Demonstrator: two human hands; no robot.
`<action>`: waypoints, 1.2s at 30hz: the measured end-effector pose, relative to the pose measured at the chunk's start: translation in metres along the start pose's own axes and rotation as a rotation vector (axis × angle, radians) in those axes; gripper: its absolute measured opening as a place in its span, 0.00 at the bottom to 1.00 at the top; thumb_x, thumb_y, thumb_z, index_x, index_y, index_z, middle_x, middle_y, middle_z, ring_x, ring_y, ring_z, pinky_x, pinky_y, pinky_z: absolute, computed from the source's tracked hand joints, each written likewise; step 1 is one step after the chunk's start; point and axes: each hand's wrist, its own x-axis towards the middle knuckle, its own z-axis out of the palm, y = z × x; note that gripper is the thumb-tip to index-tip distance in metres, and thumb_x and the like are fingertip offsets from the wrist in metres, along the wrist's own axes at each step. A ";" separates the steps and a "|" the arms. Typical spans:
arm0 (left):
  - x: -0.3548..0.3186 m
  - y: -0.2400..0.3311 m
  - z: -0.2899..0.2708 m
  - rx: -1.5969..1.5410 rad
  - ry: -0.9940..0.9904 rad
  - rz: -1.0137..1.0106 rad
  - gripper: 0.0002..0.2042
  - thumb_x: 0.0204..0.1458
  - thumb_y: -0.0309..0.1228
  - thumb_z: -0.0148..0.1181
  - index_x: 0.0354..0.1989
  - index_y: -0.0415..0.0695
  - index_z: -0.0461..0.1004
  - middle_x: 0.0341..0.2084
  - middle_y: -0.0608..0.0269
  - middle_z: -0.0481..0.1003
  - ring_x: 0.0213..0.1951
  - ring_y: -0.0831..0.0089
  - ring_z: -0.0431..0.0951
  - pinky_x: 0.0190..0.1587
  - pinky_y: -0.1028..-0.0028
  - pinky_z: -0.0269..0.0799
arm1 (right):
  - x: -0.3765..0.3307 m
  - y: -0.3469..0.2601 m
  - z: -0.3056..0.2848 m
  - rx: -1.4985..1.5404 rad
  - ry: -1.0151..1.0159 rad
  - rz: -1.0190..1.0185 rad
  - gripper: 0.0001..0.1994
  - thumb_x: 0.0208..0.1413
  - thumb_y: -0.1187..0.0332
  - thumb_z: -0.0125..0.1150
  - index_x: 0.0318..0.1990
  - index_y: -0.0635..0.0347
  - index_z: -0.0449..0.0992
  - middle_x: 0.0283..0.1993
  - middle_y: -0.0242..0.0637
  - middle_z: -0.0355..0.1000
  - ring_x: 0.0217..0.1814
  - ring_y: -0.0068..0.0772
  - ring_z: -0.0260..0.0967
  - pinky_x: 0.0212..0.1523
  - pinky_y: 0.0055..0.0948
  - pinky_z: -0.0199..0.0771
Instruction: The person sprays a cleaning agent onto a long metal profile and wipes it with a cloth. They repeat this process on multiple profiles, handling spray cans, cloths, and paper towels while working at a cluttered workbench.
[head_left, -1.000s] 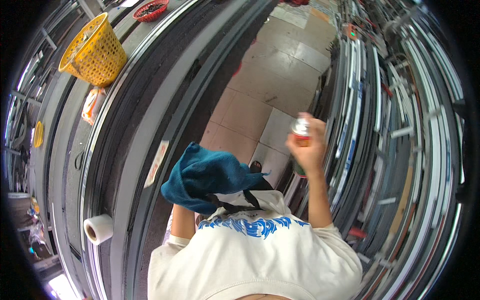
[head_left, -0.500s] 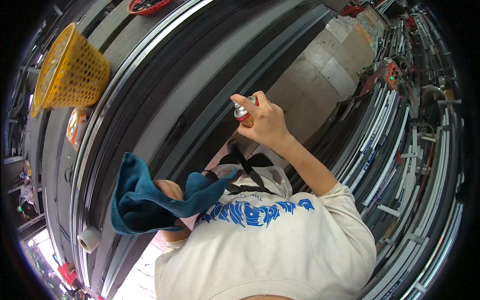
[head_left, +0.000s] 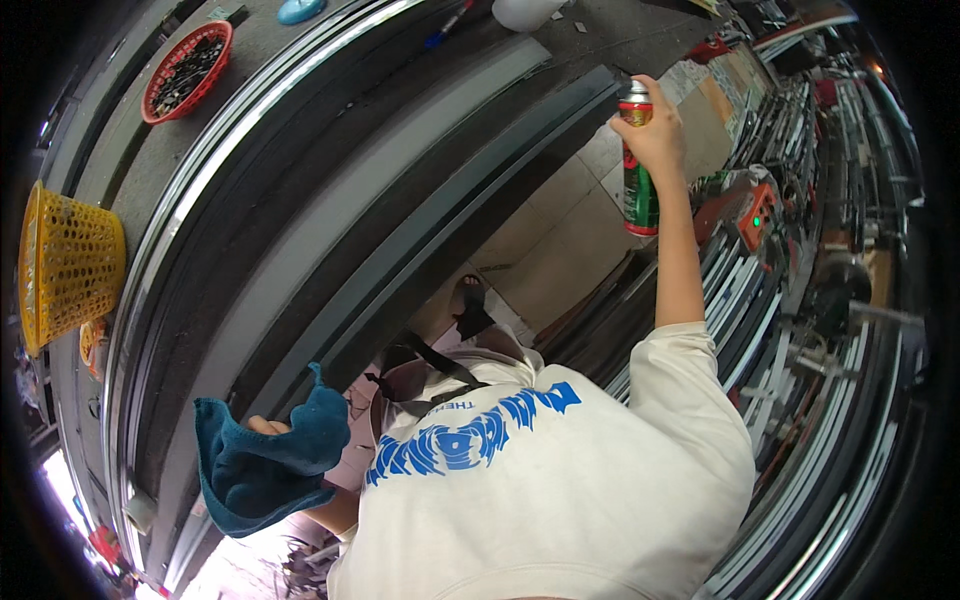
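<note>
My right hand [head_left: 656, 140] is stretched far out and grips a spray can [head_left: 641, 192] near its top. The can is green and red with a silver-coloured top, and it stands close to upright beside the far end of the long grey profiles [head_left: 470, 190]. The index finger lies over the nozzle. At the lower left, a teal cloth [head_left: 262, 478] hangs bunched around my left hand [head_left: 268, 425]. Only a few bent fingers show above its folds; the rest of that hand is covered.
A yellow perforated basket [head_left: 75, 265] and a red basket [head_left: 222, 85] of small dark parts stand on the left. Beyond the profiles lie a blue pen [head_left: 447, 28] and a white container [head_left: 527, 12]. Racked metal bars [head_left: 770, 350] fill the right side, near an orange machine [head_left: 752, 222].
My right hand has reached farther out and to the right with the spray can, whose full side now shows. The cloth sits slightly lower and farther left. The view has shifted.
</note>
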 end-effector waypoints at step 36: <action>-0.105 0.063 -0.097 1.964 0.853 0.232 0.21 0.60 0.37 0.52 0.61 0.44 0.70 0.62 0.48 0.67 0.67 0.58 0.62 0.67 0.59 0.55 | -0.183 -0.166 -0.016 0.566 -0.239 -0.043 0.40 0.44 0.76 0.69 0.68 0.46 0.61 0.59 0.44 0.67 0.52 0.37 0.72 0.51 0.36 0.77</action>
